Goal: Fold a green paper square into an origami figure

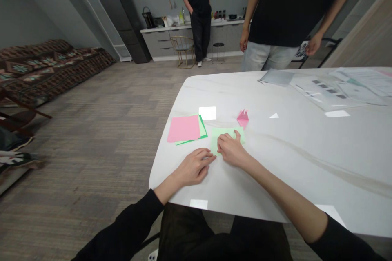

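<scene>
My right hand rests on a light green paper sheet, fingers pressed onto it and one finger reaching toward its far edge. My left hand lies on the white marble-look table, its fingertips at the sheet's near left corner. A pink paper stack overlaps a darker green sheet left of both hands. Beyond them are a white paper square and a small folded pink paper figure.
Printed papers and a grey sheet lie at the table's far right. Small white paper pieces sit on the table. A standing person is just beyond the far edge, and another stands farther back by the cabinets.
</scene>
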Demonstrator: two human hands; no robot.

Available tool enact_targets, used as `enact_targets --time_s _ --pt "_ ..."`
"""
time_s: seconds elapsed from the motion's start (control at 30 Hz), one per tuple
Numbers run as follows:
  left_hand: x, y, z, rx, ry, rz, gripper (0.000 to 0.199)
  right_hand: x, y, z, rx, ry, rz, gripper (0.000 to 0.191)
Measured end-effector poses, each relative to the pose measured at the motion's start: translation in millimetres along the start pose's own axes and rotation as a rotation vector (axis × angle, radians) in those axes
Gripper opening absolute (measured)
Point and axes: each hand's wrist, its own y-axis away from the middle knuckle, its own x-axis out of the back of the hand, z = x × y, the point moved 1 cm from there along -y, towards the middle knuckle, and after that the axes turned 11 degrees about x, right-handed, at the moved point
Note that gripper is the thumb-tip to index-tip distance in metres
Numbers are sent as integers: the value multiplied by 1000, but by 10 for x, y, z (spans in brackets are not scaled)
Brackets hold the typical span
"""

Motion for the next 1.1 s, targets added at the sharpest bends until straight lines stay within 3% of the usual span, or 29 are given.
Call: enact_targets --time_s 0.17,0.3,0.7,1.1 --pt "-12 -12 11 -5 -8 32 50 36 129 -203 -3 134 148 16" --pt "-42 -7 -19 -4 -20 45 50 -26 251 -243 -88 121 184 27" --pt "-54 4 -41 -17 -19 46 48 -146 264 9 -308 59 229 45" --pt "-66 -165 193 11 -96 -68 39 -244 338 249 -378 -61 249 79"
